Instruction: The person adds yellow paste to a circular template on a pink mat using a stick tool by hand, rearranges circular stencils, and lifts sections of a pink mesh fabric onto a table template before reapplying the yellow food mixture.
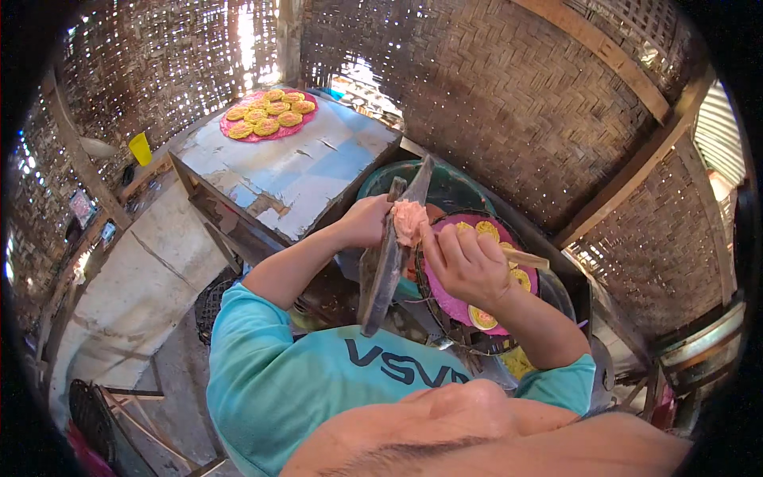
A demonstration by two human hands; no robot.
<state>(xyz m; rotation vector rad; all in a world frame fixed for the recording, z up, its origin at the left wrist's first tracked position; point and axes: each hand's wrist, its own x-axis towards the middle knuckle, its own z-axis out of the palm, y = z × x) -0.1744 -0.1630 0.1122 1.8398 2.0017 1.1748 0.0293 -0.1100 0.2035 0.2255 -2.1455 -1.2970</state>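
In front of me, my left hand [371,219] grips a dark wooden bar [387,280] that stands tilted, with a second length of dark wood [421,179] against it. A lump of soft pink dough or paste [410,222] sits on the wood near its upper part. My right hand [468,262] is curled around a pale wooden stick [526,258], whose end sticks out to the right. The index fingertip of that hand touches the pink lump. Beneath it lies a round tray with a pink liner [444,295], bearing several yellow ring-patterned discs [487,229], partly hidden by my hand.
A worn blue-and-white tabletop [322,161] is at the upper left, bearing a pink round mat [226,127] with several yellow discs [266,126]. A green tub [372,176] stands behind the wood. A yellow cup [140,149] is by the woven wall [506,107].
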